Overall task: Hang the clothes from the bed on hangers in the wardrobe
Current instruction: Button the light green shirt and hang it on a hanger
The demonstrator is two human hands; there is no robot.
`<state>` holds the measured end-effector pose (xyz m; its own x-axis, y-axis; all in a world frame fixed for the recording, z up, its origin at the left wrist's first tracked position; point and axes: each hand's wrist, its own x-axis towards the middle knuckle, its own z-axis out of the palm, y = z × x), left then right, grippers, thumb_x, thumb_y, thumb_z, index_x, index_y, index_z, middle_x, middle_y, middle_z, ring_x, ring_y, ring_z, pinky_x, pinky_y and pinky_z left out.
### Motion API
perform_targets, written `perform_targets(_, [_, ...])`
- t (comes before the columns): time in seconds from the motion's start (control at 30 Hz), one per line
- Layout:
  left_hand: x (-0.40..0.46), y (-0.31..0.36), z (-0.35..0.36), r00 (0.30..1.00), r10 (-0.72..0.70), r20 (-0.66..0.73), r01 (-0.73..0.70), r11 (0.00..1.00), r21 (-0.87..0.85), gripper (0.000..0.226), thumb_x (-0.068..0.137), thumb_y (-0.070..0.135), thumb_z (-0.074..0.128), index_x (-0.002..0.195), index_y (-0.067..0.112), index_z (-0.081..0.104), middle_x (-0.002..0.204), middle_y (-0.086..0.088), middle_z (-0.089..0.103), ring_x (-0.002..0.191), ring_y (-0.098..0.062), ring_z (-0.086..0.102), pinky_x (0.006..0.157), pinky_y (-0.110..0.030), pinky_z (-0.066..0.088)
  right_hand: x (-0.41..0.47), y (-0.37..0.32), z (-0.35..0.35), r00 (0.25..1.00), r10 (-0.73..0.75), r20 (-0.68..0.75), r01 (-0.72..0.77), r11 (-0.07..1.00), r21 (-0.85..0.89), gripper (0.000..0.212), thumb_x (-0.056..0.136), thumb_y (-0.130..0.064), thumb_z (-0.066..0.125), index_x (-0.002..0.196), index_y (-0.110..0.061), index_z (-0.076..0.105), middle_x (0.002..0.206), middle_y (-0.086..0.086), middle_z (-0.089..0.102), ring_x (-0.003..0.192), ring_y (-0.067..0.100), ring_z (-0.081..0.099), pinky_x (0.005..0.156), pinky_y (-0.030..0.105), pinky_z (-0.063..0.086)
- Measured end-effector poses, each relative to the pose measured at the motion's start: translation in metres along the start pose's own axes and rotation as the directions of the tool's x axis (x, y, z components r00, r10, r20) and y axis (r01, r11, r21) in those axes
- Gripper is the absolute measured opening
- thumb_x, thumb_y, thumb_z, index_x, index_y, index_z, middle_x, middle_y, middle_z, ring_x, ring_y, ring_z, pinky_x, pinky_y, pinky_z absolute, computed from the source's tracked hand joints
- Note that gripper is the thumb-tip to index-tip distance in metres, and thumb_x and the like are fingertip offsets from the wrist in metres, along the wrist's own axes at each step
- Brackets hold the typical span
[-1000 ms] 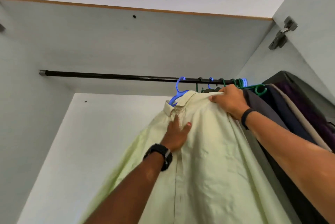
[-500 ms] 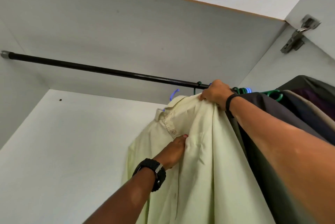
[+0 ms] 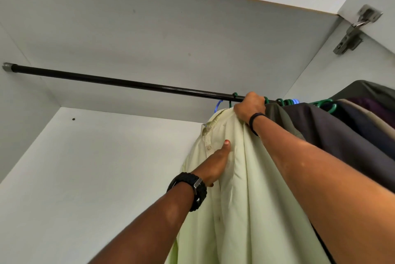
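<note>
While the shirt (image 3: 245, 178) is being brought up to the rail (image 3: 128, 83), the hanger's blue hook (image 3: 218, 105) is seen just under the rail, at about 9 o'clock from the right hand (image 3: 250, 106); whether it is already over the rail cannot be told. The right grip is clamped on the shirt's shoulder, right at the rail, with the fingers curled into the cloth. The left hand (image 3: 215, 165) is laid against the shirt front beside the button placket, at about 7 o'clock from the right hand; its fingers are tucked behind a fold, so it cannot be told whether the cloth is pinched or only pressed.

The step in hand is judged to be the seating of the hook on the rail. It is best done if the shoulder is lifted a little above the rail and then lowered, so that the hook drops over it rather than being pushed against it. The shirt should be steadied from below so that it is not dragged off the hanger. A gap should be kept from the dark clothes (image 3: 331, 131) and green hangers (image 3: 324, 105) crowded at 3 o'clock, lest the hooks be tangled. The collar should be checked as centred before the grips are released.
</note>
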<state>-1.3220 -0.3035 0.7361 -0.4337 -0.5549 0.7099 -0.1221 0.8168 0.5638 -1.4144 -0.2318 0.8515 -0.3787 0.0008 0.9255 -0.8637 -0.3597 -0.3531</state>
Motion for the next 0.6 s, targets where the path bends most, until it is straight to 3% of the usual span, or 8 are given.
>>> perform_targets(0.23, [-0.007,0.009,0.0,1.0,0.001,-0.001,-0.001,0.999,0.035,0.065,0.094,0.064,0.017,0.15,0.032,0.016,0.154,0.006,0.027,0.137,-0.025,0.032,0.103,-0.05,0.033,-0.001,-0.004,0.004,0.999,0.046,-0.025,-0.045,0.998,0.054,0.025,0.091,-0.009,0.059,0.114,0.001,0.057,0.126,0.02,0.053,0.111,0.034,0.056,0.094,0.036,0.048])
perform_targets(0.4, [-0.016,0.012,-0.009,0.997,0.07,-0.016,-0.07,0.997,0.017,0.06,0.096,0.061,0.015,0.149,0.033,0.02,0.151,0.007,0.032,0.135,-0.021,0.035,0.103,-0.042,0.034,-0.006,-0.024,0.002,0.998,-0.039,-0.054,0.041,0.998,0.04,0.018,0.09,-0.001,0.049,0.106,0.003,0.058,0.117,0.021,0.056,0.105,0.037,0.057,0.081,0.034,0.046])
perform_targets(0.5, [-0.024,0.006,-0.017,0.998,0.047,-0.03,-0.048,0.999,-0.027,0.059,0.095,0.063,0.018,0.147,0.034,0.023,0.15,0.008,0.032,0.134,-0.021,0.035,0.102,-0.044,0.035,-0.015,-0.026,-0.001,0.998,-0.001,-0.059,0.003,0.999,0.041,0.021,0.091,-0.002,0.051,0.111,0.002,0.056,0.122,0.019,0.054,0.109,0.036,0.056,0.086,0.035,0.047])
perform_targets(0.6, [-0.038,-0.007,-0.015,1.0,0.019,0.019,-0.018,0.998,-0.052,0.064,0.093,0.066,0.023,0.149,0.034,0.02,0.153,0.008,0.028,0.136,-0.021,0.033,0.105,-0.047,0.034,-0.033,-0.01,-0.01,0.997,0.01,-0.078,-0.01,1.0,0.003,0.019,0.09,-0.005,0.053,0.107,0.001,0.058,0.118,0.018,0.056,0.106,0.035,0.057,0.078,0.032,0.045])
